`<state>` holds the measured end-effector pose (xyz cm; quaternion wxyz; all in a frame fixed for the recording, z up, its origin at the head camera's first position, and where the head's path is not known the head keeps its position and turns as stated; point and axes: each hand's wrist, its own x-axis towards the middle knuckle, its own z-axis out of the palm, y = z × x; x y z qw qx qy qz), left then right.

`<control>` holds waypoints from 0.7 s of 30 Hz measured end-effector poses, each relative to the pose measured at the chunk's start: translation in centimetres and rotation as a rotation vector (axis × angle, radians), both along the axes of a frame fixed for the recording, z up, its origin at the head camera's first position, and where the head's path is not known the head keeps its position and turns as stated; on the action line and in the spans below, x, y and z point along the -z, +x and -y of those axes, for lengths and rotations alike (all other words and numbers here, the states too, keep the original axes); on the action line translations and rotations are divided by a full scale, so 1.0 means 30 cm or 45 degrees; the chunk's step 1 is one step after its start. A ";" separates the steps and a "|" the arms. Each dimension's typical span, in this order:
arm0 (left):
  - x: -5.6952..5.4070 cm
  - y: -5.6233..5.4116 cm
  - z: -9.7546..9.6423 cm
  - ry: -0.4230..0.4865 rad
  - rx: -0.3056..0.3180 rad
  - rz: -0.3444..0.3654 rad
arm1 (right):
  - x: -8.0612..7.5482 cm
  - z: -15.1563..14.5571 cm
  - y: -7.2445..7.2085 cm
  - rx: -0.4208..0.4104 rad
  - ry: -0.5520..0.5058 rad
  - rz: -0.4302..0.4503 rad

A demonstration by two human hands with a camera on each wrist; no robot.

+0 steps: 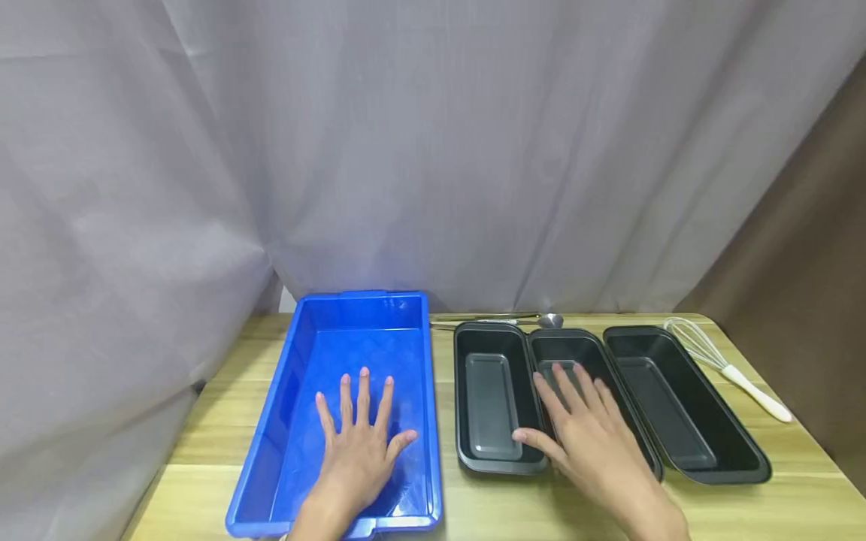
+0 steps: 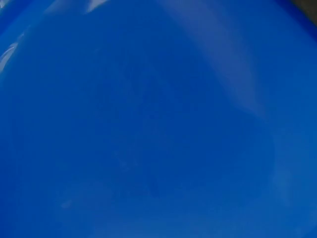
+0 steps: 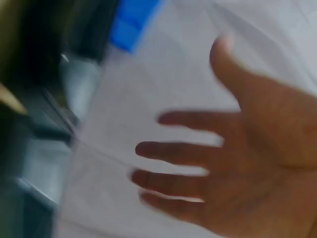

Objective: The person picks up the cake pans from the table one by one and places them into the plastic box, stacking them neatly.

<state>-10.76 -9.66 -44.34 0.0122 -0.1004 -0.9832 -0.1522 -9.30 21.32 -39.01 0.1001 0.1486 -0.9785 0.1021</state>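
Fingers spread wide, my left hand (image 1: 360, 454) is over the blue tray (image 1: 435, 421) in the head view; whether it touches the bottom I cannot tell. The left wrist view is filled by the tray's blue surface (image 2: 148, 124). My right hand (image 1: 595, 443) has its fingers straight and apart above the middle black loaf pan (image 1: 568, 342), its thumb reaching over the left loaf pan (image 1: 494, 406). In the right wrist view the palm of that hand (image 3: 257, 163) shows nothing held. A third loaf pan (image 1: 676, 421) stands to the right of it.
A whisk (image 1: 724, 364) with a white handle lies right of the pans. Behind the pans are slim metal utensils, one a spoon (image 1: 551, 321), partly hidden by pan rims. A grey curtain (image 1: 440, 150) hangs along the back of the wooden table (image 1: 196, 458).
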 end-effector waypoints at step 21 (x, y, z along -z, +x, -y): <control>-0.062 0.024 0.228 0.033 -0.231 -0.219 | 0.295 0.019 0.015 0.113 -0.369 0.147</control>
